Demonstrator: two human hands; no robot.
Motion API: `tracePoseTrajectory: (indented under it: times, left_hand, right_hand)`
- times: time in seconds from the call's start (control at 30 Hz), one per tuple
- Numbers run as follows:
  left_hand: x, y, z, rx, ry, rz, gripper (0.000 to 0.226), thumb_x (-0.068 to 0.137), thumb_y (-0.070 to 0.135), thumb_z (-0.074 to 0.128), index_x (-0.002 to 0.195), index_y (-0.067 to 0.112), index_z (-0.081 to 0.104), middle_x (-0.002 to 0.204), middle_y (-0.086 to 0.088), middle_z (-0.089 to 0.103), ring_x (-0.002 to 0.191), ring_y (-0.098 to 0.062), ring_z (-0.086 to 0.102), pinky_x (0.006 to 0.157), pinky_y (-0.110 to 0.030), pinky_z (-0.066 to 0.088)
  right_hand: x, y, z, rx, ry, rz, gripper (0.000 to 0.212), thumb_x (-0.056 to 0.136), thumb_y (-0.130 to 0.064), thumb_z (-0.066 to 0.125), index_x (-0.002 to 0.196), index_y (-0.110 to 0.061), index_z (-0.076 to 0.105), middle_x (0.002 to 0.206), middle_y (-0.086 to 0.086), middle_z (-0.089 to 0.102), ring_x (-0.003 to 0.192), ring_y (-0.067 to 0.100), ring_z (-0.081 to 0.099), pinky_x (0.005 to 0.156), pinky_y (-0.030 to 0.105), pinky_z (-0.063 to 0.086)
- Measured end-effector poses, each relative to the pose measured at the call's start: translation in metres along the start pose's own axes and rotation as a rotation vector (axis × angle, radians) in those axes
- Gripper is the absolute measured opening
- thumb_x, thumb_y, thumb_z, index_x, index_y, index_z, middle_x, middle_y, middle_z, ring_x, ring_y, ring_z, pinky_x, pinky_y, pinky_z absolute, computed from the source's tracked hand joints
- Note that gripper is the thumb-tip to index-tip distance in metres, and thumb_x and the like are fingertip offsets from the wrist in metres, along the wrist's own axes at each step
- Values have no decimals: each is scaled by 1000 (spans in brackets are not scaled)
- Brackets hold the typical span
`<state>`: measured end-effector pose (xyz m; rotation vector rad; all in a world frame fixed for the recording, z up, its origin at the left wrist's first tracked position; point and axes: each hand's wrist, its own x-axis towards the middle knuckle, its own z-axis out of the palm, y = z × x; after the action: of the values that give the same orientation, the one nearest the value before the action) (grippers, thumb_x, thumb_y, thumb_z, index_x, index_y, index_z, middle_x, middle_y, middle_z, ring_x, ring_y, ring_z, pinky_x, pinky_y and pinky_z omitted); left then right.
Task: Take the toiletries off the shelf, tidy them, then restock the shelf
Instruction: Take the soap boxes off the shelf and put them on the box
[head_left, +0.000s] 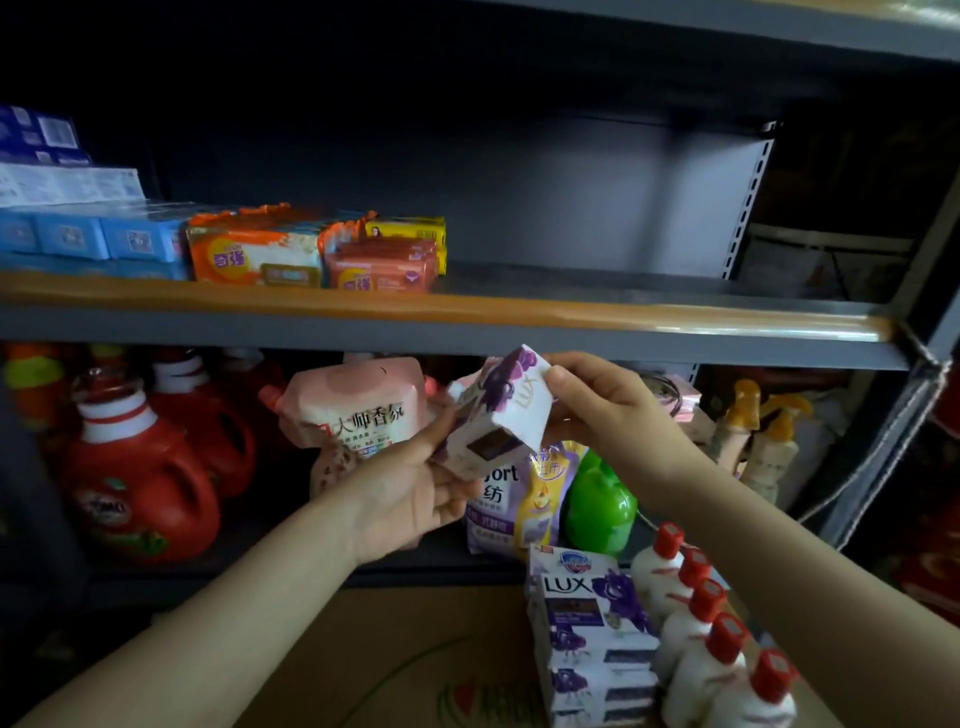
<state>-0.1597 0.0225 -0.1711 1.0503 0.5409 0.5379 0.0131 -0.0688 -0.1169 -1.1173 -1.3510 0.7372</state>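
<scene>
While I pinch a boxy white-and-purple Lux soap carton (498, 410) with both hands, left hand (410, 499) cupping beneath and right hand (608, 410) gripping above, it hangs tilted just below the orange-edged metal shelf (467, 312).

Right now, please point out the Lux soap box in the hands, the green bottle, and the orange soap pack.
Lux soap box (498, 410), head view, purple-flowered face.
Green bottle (600, 506), head view, body.
Orange soap pack (254, 254), head view, front.

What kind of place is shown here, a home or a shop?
Probably a small shop or stockroom: a metal shelf carries stacked soap packs, several identical red detergent jugs stand below, and white bottles stand in a row.
</scene>
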Motion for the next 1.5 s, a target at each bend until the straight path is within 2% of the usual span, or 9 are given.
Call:
tracePoseTrajectory:
  times: [0.2, 0.47, 0.6, 0.77, 0.9, 1.03, 1.2, 1.37, 1.5]
  left_hand:
    - [-1, -5, 1, 134, 50, 28, 70, 65, 74, 47, 102, 18, 67, 82, -8, 71, 60, -11, 60, 58, -23, 45]
    - [-1, 3, 3, 118, -17, 19, 69, 70, 67, 43, 106, 13, 66, 87, -13, 71, 67, -16, 65, 63, -28, 44]
    - [-3, -7, 4, 195, -80, 16, 52, 70, 54, 59, 104, 15, 64, 80, -3, 69, 74, -14, 65, 61, -23, 49]
    - [4, -22, 9, 241, -39, -256, 84, 54, 82, 49, 90, 9, 68, 78, -8, 66, 78, -20, 64, 61, -26, 49]
    - [8, -34, 12, 249, -108, -394, 91, 49, 87, 42, 83, 8, 72, 77, -9, 65, 75, -23, 66, 58, -25, 49]
    - [11, -42, 14, 299, -121, -413, 93, 48, 87, 42, 88, 6, 66, 77, -9, 64, 76, -22, 63, 60, -25, 48]
    - [9, -61, 20, 427, 103, -88, 71, 48, 80, 51, 87, 24, 67, 85, -2, 66, 81, -16, 60, 72, -27, 46]
    - [7, -82, 21, 776, 213, 282, 68, 54, 78, 52, 87, 19, 63, 94, 0, 60, 86, -10, 57, 75, -31, 42]
    - [4, -108, 24, 922, 132, 441, 56, 56, 71, 70, 94, 34, 50, 104, 16, 48, 91, 18, 48, 72, -4, 39]
  right_hand:
    - [-5, 23, -13, 140, 59, 365, 31, 98, -26, 42, 104, -2, 60, 90, 18, 59, 73, 25, 59, 64, 28, 52]
    - [-12, 31, -14, 342, 86, 649, 42, 95, -45, 41, 95, -7, 59, 65, 10, 62, 43, 12, 54, 38, 18, 44]
    - [-13, 30, -18, 217, -8, 681, 57, 88, -62, 36, 90, -9, 57, 44, 2, 48, 27, 7, 31, 29, 11, 22]
    - [-18, 26, -24, 79, -190, 579, 82, 79, -74, 23, 109, -6, 58, 50, 1, 55, 33, 8, 36, 31, 11, 21]
    - [-26, 28, -27, -220, -181, 507, 64, 64, -76, 39, 74, -18, 64, 50, 5, 46, 38, 12, 32, 36, 16, 22]
    - [-31, 37, -36, -268, -98, 539, 53, 78, -67, 43, 81, -18, 61, 69, 5, 60, 53, 14, 49, 47, 19, 35]
    - [-44, 44, -54, -305, -216, 420, 55, 80, -57, 46, 117, -18, 57, 116, 6, 65, 106, 23, 60, 92, 38, 45]
    - [-60, 45, -72, -408, -378, 329, 42, 83, -22, 67, 120, -29, 46, 116, -5, 60, 106, 6, 59, 82, 18, 50]
    - [-70, 57, -79, -832, -530, 333, 71, 75, -21, 76, 127, -34, 30, 116, -15, 49, 103, -5, 51, 81, 9, 42]
